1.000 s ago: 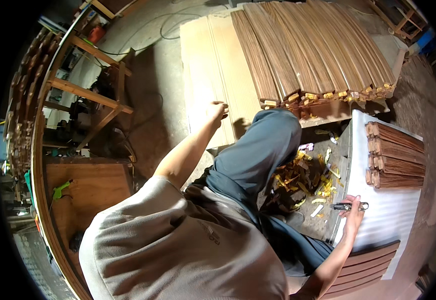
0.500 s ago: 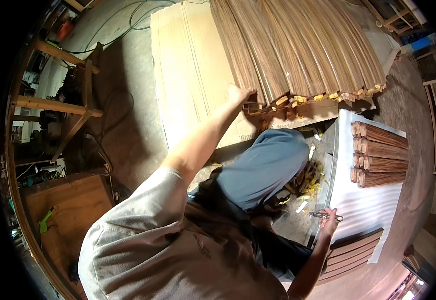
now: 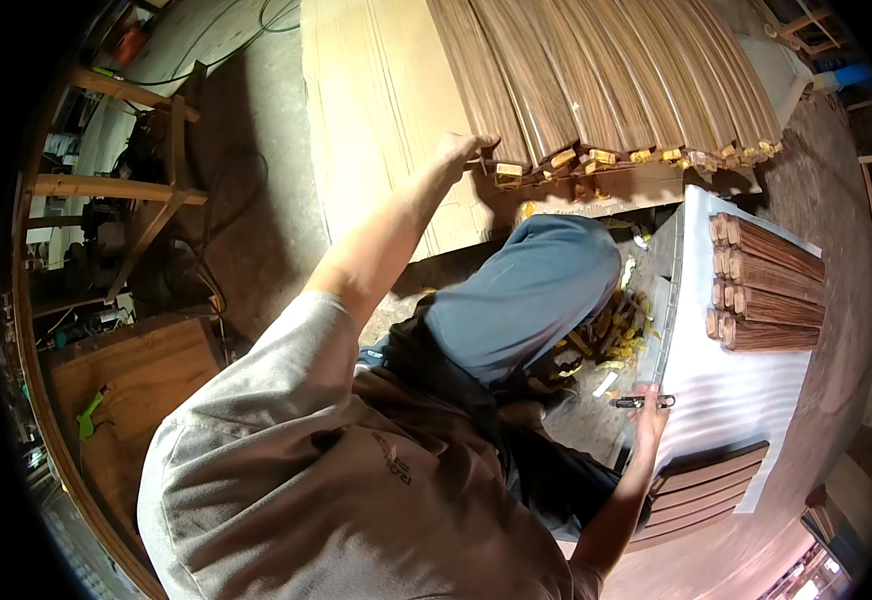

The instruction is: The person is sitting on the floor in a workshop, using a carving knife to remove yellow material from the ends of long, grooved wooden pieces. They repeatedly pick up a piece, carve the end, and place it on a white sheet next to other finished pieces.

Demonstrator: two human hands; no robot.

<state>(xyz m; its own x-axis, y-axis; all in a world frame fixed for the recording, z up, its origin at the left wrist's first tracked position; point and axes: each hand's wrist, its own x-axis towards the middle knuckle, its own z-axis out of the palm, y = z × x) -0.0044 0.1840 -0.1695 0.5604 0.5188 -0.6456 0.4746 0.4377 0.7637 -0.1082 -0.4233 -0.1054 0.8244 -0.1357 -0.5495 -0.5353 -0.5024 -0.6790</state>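
Observation:
A row of long brown wooden slats (image 3: 596, 80) lies side by side on cardboard, with yellow-taped ends towards me. My left hand (image 3: 464, 150) is closed at the near end of the leftmost slat (image 3: 481, 85), its fingertips at the corner beside the taped tip. To the right and lower, my right hand (image 3: 648, 408) is closed around a small dark utility knife (image 3: 628, 402), held crosswise near the edge of a white sheet. Whether its blade is out is too small to tell.
Bundled slats (image 3: 771, 290) lie on the white sheet (image 3: 716, 400), and more slats (image 3: 711, 490) lie beside my right forearm. Yellow tape scraps (image 3: 616, 330) litter the floor by my knee (image 3: 556, 260). Flat cardboard (image 3: 376, 120) extends left; a wooden frame (image 3: 106, 188) stands further left.
My left hand has shifted slightly left and up at the slat's end. My right hand still holds the utility knife, now turned a little. The whole view has tilted slightly.

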